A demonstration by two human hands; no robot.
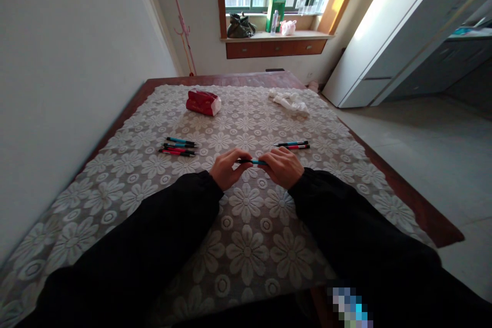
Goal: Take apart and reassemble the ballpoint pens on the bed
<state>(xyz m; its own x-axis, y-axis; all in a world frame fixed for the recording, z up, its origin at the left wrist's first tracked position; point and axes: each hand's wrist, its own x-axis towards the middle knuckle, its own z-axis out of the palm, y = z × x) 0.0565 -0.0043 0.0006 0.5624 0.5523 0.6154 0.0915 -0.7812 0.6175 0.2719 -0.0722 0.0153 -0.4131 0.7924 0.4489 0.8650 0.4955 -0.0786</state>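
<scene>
Between my two hands, just above the tablecloth, lies a blue and black pen (255,162), held level. My left hand (229,166) pinches its dark end, and my right hand (283,166) grips its blue end. Both hands have their fingers closed, which hides the pen's ends. Past my left hand rest several pens (179,146), blue and red with black parts, side by side. Beyond my right hand are a blue pen (294,143) and a red pen (299,147), close together and partly behind the fingers.
A red tissue pack (203,102) sits at the far left of the flowered tablecloth (246,256). Crumpled white plastic (289,102) lies at the far right. A wall (69,61) borders the left side. A white fridge (378,41) stands beyond the table to the right.
</scene>
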